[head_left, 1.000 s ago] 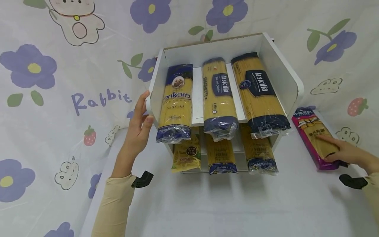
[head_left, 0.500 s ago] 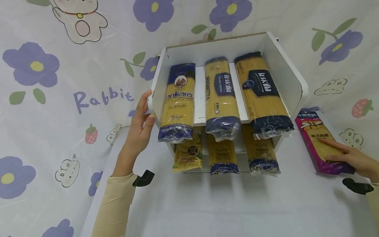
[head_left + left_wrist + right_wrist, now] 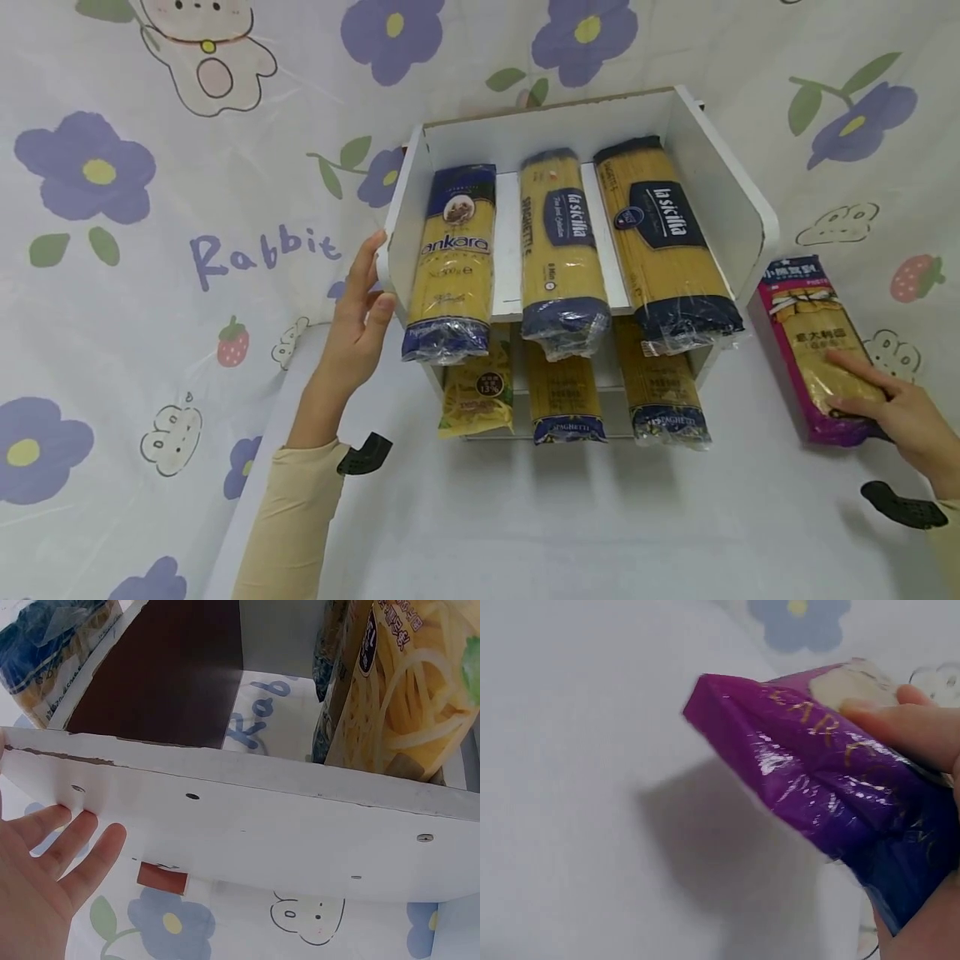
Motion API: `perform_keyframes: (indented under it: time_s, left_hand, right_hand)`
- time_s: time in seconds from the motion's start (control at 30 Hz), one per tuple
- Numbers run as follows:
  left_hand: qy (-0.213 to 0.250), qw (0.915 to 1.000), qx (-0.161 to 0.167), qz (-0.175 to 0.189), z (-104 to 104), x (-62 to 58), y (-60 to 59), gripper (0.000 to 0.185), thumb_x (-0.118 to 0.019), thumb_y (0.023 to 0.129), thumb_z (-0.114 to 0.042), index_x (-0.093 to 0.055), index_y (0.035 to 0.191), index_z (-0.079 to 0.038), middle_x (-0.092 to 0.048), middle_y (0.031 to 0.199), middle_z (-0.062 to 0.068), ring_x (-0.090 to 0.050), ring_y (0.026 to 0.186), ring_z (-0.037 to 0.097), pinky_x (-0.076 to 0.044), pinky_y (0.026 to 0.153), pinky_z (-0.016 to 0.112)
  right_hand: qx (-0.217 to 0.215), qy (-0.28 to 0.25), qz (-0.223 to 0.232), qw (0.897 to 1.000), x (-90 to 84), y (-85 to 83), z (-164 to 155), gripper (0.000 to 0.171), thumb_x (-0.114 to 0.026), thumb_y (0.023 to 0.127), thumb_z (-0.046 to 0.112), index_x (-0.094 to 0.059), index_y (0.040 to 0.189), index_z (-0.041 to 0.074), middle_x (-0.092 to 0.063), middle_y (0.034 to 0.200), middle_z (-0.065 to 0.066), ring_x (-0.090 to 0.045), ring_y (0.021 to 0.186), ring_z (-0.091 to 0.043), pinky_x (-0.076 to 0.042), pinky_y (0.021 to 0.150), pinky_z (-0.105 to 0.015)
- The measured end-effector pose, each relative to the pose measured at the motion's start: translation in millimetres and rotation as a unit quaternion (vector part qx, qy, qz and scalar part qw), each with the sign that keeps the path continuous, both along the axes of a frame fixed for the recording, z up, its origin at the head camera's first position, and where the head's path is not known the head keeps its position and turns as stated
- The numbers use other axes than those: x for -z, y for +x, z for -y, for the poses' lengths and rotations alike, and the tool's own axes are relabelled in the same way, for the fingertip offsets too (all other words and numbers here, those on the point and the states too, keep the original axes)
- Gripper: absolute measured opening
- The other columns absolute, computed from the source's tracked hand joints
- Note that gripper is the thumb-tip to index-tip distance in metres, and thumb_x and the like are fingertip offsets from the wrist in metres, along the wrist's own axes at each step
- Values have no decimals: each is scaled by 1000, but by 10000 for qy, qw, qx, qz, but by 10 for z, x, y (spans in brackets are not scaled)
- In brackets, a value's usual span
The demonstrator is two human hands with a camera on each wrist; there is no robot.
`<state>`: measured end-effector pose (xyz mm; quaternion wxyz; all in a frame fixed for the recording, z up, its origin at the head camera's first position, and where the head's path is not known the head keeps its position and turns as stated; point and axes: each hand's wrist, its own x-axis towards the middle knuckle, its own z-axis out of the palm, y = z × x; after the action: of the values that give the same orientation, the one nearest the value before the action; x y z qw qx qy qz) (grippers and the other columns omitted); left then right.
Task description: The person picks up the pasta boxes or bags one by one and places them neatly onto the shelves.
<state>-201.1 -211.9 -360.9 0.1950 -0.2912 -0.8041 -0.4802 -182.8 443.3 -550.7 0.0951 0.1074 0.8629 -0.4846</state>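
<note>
Magenta-edged plastic pasta packet: on white tabletop, right of white two-tier shelf rack; near end gripped by right hand. Left hand: straight fingers flat against rack's left wall. Rack holds six spaghetti bags.

Left of the white shelf with yellow-and-navy pasta packs, purple flowers dot the pale cloth; a magenta pack lies right.

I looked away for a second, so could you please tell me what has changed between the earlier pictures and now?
The right hand has lifted the near end of the purple pasta packet and swung its far end up toward the wall, fingers on top throughout. The left hand stays flat against the white shelf, and the six pasta packs in it have not moved.
</note>
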Motion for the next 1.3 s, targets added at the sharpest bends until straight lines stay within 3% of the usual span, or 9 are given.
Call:
perform_keyframes:
  time_s: [0.1, 0.13, 0.17, 0.3, 0.43, 0.63, 0.7, 0.93, 1.3]
  left_hand:
    - [11, 10000, 42, -19, -4, 3, -5, 78, -39, 97, -64, -17, 157, -20, -41, 157, -1, -51, 126, 16, -47, 101, 27]
    - [16, 10000, 48, -22, -5, 4, -7, 78, -39, 97, -64, -17, 157, -21, -42, 157, -1, -51, 125, 15, -47, 100, 26]
    - [22, 10000, 49, -29, -6, 5, -9, 78, -39, 97, -64, -17, 157, -20, -42, 156, -1, -51, 124, 15, -47, 100, 25]
    - [66, 10000, 54, -22, -11, 10, -9, 78, -39, 97, -65, -18, 157, -20, -44, 155, -2, -52, 123, 14, -47, 99, 22]
    - [80, 10000, 51, 29, -9, 11, -4, 79, -40, 96, -65, -18, 157, -20, -43, 156, -1, -52, 124, 14, -47, 100, 21]
    - [41, 10000, -23, 50, -9, 6, 1, 80, -40, 96, -66, -17, 157, -21, -41, 157, -4, -51, 128, 16, -46, 102, 21]
    - [22, 10000, -37, 52, -9, 0, 9, 79, -40, 96, -66, -17, 157, -21, -41, 157, -5, -51, 129, 17, -47, 102, 24]
    - [-1, 10000, -40, 85, 0, 9, 26, 76, -40, 97, -63, -17, 157, -23, -36, 161, -3, -47, 135, 19, -46, 106, 39]
    - [0, 10000, -16, 34, -9, -4, 30, 77, -40, 97, -64, -17, 157, -21, -38, 159, -3, -50, 131, 18, -47, 103, 28]
  right_hand:
    - [359, -317, -248, 9985, -112, 71, 74, 69, -62, 97, 36, -22, 151, 49, -10, 166, 8, -36, 104, -7, -43, 81, -10]
    - [467, -445, -368, 9972, -161, 86, 107, 68, -63, 97, 34, -24, 151, 49, -15, 163, 15, -34, 98, 0, -40, 71, -5]
    - [541, -583, -520, 9955, -214, 99, 144, 68, -63, 97, 31, -26, 151, 47, -21, 158, 19, -34, 97, 3, -41, 70, -3]
    - [729, -1564, -1323, 9761, -455, 129, 299, 66, -66, 94, 18, -37, 151, 35, -35, 147, 21, -41, 100, 4, -44, 71, -1]
    - [668, -2047, -2262, 9500, -718, 132, 474, 63, -65, 93, 6, -44, 150, 22, -44, 140, 16, -47, 105, 4, -46, 76, 1]
    - [106, -3075, -3497, 8849, -1089, 127, 717, 59, -55, 89, -20, -46, 145, -2, -53, 135, 5, -55, 112, -5, -51, 82, -6]
    - [-40, -3310, -3715, 8674, -1197, 140, 786, 59, -53, 88, -23, -46, 143, -5, -53, 137, 1, -55, 114, -9, -52, 83, -8]
    - [-620, -3601, -4115, 8350, -1458, 221, 989, 57, -51, 88, -24, -43, 143, -10, -49, 143, -8, -51, 124, -16, -51, 94, -13]
    - [-1288, -4160, -4355, 7878, -1690, 322, 1199, 57, -57, 86, -21, -49, 141, -6, -45, 146, -11, -49, 129, -20, -50, 100, -19]
